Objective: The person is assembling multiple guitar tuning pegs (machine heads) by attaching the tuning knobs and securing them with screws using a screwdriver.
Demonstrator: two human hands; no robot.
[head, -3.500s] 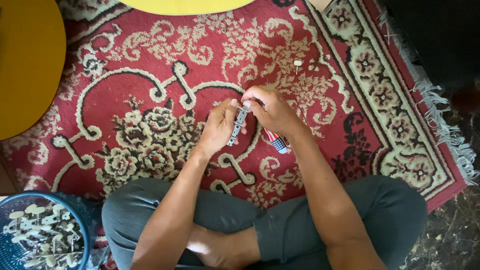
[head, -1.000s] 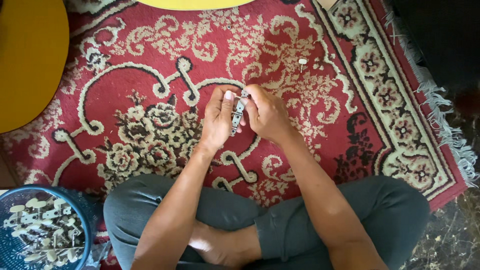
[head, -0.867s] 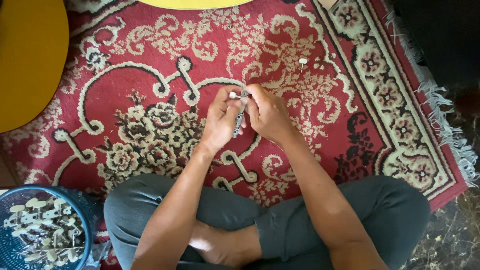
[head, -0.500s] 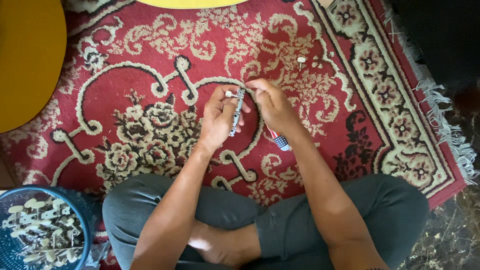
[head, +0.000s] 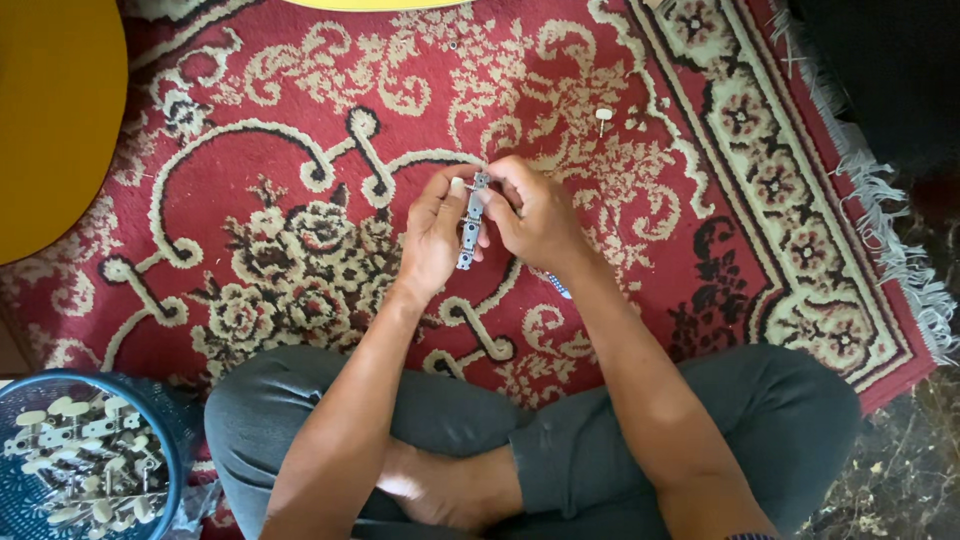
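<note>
Both hands meet over the red patterned rug [head: 300,150], above my crossed legs. My left hand [head: 435,235] and my right hand [head: 535,210] together pinch a narrow grey metal strip [head: 470,222] fitted with small pegs, held upright between the fingers. The right fingers close on its top end; the left fingers steady its side. Under my right wrist a small red, white and blue object [head: 558,286] lies on the rug, mostly hidden.
A blue basket [head: 175,440] at the lower left holds several similar metal strips with cream knobs. Yellow curved objects sit at the left [head: 55,110] and top edge [head: 370,4]. A small white peg [head: 603,116] lies on the rug. Rug fringe and dark floor at right.
The hands stay together on the metal strip and have shifted only slightly. The right hand's fingers have worked at the strip's top end.
</note>
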